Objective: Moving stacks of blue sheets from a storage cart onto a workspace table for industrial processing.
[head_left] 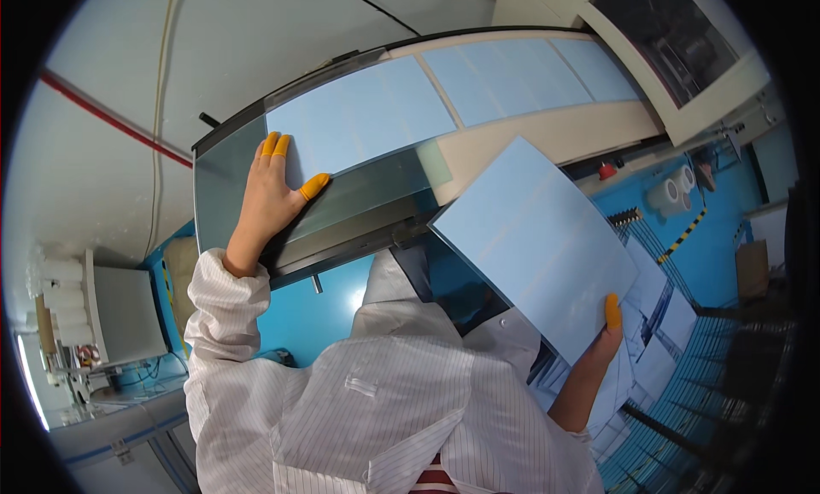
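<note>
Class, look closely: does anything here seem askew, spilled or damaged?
The pale panels in the black wire rack at lower right look askew: they lie at differing angles, unlike the neat row of panels on the belt. No spill or damage is visible.

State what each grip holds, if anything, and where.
Right grip: a blue sheet, by its lower-right edge as pictured. Left grip: touching a second sheet at its left end; whether held cannot be told.
</note>
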{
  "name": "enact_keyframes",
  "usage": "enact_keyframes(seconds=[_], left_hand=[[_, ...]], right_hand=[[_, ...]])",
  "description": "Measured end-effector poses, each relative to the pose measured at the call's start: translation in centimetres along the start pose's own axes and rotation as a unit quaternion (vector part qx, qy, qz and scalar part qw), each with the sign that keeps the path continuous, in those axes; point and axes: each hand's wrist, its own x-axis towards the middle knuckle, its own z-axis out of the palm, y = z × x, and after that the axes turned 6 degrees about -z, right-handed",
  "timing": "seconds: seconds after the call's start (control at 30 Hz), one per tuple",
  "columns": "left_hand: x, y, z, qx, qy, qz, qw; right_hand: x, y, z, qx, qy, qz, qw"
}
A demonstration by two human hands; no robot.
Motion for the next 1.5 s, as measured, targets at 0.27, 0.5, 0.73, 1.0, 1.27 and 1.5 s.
enact_keyframes(seconds=[0.27,0.5,0.73,1.0,1.27,1.5], left_hand=[[1.1,1.9,0.8,0.016,0.007,0.032,0.999],[1.7,2.9,1.9,-0.032,0.02,0.066,0.997],[2.7,0.1,3.8,-0.097,0.022,0.106,0.989],[-2.9,18.2,-1.0,-0.599,-0.344,-0.048,0.721],[-5.4,23.1,0.9,-0.649,-0.32,-0.096,0.683],[-1.8,17.8,-1.6,-0.682,-0.199,-0.209,0.672]], right_hand=[[-0.7,-0.3,0.1,-0.006,0.036,0.003,0.999],[-1.4,-1.2,0.1,0.028,0.018,0.02,0.999],[-1.5,-0.2,-1.6,0.178,-0.095,0.068,0.977],[-2.9,-1.0,-2.2,0.225,-0.116,0.109,0.961],[-0.6,2.6,-14.6,0.137,0.132,0.115,0.975],[-4.7,4.7,-38.4,-0.528,0.517,0.133,0.66]])
